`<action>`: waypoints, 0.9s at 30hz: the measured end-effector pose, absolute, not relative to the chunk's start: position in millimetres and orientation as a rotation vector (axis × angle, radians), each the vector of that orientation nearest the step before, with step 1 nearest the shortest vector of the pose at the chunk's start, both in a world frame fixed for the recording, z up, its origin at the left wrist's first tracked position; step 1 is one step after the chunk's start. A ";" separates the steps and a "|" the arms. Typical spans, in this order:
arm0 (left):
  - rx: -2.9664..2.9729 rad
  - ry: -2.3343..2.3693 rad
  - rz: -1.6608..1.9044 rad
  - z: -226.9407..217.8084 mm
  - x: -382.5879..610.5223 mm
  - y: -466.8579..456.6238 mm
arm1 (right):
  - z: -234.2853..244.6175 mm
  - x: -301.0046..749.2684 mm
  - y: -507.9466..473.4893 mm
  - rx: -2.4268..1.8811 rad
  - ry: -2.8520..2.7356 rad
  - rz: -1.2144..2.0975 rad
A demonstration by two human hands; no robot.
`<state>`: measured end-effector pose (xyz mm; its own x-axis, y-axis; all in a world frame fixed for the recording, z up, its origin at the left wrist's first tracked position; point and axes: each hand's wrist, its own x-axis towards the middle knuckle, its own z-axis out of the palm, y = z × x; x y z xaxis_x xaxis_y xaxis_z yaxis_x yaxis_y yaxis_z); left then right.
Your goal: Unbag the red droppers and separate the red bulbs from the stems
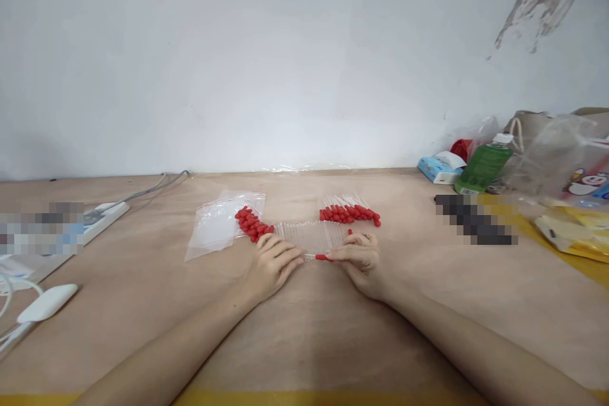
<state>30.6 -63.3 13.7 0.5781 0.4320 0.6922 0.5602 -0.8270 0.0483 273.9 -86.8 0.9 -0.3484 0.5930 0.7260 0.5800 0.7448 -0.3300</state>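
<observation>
Close to the table's middle, my left hand (276,261) is closed, pinching a thin clear glass dropper tube (309,256). My right hand (360,260) is closed on a red rubber bulb (321,257), which sits at the right end of that tube. Just beyond my hands lies a row of loose clear tubes (311,236), side by side. A pile of red bulbs (253,224) rests left of the row, near my left fingers. Behind my right hand, several droppers with red bulbs (349,212) lie together, tubes pointing to the wall. Another red bulb (351,232) shows by my right fingers.
Clear zip bags (214,228) lie under and beside the bulb pile. Far left are a white power strip (109,212) with cables and a white device (48,303). At right stand a green bottle (485,165), a tissue pack (438,169) and plastic bags (542,152).
</observation>
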 end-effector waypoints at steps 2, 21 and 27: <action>-2.636 -0.793 -1.053 12.8 33.3 -64.5 | 1.4 273.1 -86.6 -0.897 -2.044 0.034; -2.713 -0.728 -0.938 14.5 37.5 -75.6 | 4.5 262.5 -93.8 -0.880 -2.148 -0.327; -2.694 -0.769 -0.949 12.3 31.9 -75.7 | 6.4 267.3 -96.1 -0.884 -2.181 -0.255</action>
